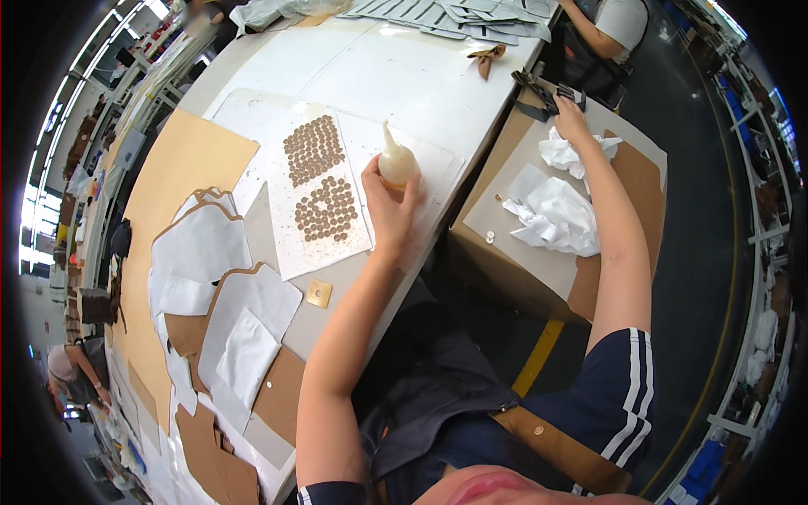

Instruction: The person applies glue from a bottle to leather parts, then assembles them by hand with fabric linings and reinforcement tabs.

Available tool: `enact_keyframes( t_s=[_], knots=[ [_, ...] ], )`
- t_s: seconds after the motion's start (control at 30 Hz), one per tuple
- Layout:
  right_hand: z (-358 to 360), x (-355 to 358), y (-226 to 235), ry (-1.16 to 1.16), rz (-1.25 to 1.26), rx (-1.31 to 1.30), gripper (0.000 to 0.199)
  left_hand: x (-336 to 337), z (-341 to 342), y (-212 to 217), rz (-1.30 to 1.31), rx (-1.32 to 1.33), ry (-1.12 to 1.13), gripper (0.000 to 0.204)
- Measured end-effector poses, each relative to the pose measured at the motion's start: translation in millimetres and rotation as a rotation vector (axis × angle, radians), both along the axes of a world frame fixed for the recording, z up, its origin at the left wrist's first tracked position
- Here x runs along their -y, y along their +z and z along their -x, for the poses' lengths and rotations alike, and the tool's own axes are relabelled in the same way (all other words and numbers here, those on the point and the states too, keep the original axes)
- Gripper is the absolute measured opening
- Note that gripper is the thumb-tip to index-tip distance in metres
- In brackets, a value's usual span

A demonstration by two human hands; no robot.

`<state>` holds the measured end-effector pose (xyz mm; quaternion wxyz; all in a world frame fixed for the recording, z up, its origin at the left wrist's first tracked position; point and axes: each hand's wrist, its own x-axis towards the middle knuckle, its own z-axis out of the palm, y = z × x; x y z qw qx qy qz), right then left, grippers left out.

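Nearest, the left hand (389, 202) is wrapped around a cream squeeze bottle (396, 162) with its nozzle up, just right of the white sheet (286, 244) of small brown discs (326, 209); farther off, well right of that sheet, the right hand (569, 119) rests fingers down beside crumpled white paper (555, 215), its grip unclear

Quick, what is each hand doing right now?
Left hand: closed around a small cream squeeze bottle.
Right hand: resting on crumpled white paper; grip cannot be told.

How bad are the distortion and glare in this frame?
Head view: strong fisheye bending, the table edge curves and the corners go black; window glare blows out the upper left; the left hand and its squeeze bottle stay sharp; the rim is soft.
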<state>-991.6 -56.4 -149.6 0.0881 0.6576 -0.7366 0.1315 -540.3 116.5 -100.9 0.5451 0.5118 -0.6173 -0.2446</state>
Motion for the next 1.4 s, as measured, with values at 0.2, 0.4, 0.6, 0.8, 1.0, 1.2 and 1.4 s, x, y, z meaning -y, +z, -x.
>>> enact_keyframes(
  t_s=[0.2, 0.4, 0.6, 0.8, 1.0, 1.2, 1.4],
  knots=[
    [-8.3, -7.5, 13.1, -0.004, 0.033, 0.169, 0.075, -0.2, -7.8, -2.6, 0.001, -0.025, 0.003, 0.067],
    [10.2, -28.2, 41.9, 0.093, 0.250, 0.012, 0.061, 3.2, 7.0, -5.1, -0.023, -0.084, -0.030, 0.069],
    [-30.5, -115.1, 112.9, 0.405, 0.191, 0.354, 0.038, 5.7, -10.2, -1.8, 0.050, -0.025, -0.001, 0.070],
    [-56.5, -235.2, 129.5, 0.236, -0.178, 0.522, 0.024, 2.0, 1.4, -1.0, 0.040, -0.041, -0.037, 0.073],
    [-68.4, -258.8, 95.5, 0.167, -0.180, 0.622, 0.019, 0.0, 5.3, -3.4, 0.035, -0.115, -0.052, 0.070],
    [-82.2, -234.6, 109.8, 0.208, -0.001, 0.623, 0.017, 5.4, -5.0, -8.6, 0.071, -0.050, -0.027, 0.070],
    [-73.5, -179.0, 72.4, 0.360, 0.436, 0.086, 0.020, 3.2, 4.3, -5.2, 0.063, -0.072, -0.042, 0.072]
  ],
)
